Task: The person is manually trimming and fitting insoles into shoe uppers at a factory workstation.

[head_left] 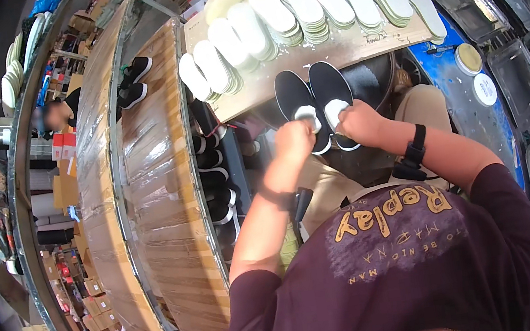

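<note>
A pair of black slip-on shoes with white sole edges is in front of me, toes pointing away: a left shoe (292,88) and a right shoe (329,80). White lining or an insole shows in each opening; which of these it is I cannot tell. My left hand (295,139) is closed at the opening of the left shoe. At the right shoe's opening, my right hand (360,123) is closed too, fingers curled over its edge. Fingertips of both hands are partly hidden. Beyond the toes, several stacks of pale insoles (299,3) lie on a board (325,60).
On the left, long wrapped shelves (162,172) hold black shoes (134,95). To the right, a blue surface (445,85) carries round tubs (485,89) and a pen. Black plastic trays (514,76) line the far right. Two other people are at the left beyond the shelves.
</note>
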The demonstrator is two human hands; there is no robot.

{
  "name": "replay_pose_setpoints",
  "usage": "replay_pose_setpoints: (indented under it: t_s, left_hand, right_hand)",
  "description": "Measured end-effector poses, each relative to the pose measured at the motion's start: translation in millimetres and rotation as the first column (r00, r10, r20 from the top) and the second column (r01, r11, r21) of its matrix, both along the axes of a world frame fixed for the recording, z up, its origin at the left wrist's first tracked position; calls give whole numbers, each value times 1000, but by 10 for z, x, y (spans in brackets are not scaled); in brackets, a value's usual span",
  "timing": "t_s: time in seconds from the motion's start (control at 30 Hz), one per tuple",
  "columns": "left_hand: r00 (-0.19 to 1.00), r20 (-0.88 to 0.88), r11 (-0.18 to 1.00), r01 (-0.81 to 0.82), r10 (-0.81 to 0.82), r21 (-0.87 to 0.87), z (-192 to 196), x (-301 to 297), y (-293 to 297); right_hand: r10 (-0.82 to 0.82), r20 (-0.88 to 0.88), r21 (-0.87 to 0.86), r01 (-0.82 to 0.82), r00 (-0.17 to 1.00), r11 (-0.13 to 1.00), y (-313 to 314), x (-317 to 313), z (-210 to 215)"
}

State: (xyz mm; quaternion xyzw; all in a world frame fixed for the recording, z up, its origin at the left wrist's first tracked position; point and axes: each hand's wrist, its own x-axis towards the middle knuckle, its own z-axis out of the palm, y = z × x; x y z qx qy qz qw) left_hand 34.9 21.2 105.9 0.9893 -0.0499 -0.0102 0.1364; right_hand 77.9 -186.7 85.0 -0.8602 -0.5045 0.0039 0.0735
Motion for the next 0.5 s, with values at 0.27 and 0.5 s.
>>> replay_pose_setpoints:
  t_s: [0.27,0.5]
  left_hand:
    - [956,-133,958,275,-263,76,-222,135,-5]
    - [940,-158,953,290,-301,-91,-406,271,88]
  right_hand:
    - [13,73,86,-19,997,996,66,41,-139]
    - [42,-72,-220,-57,997,974,140,175,-206]
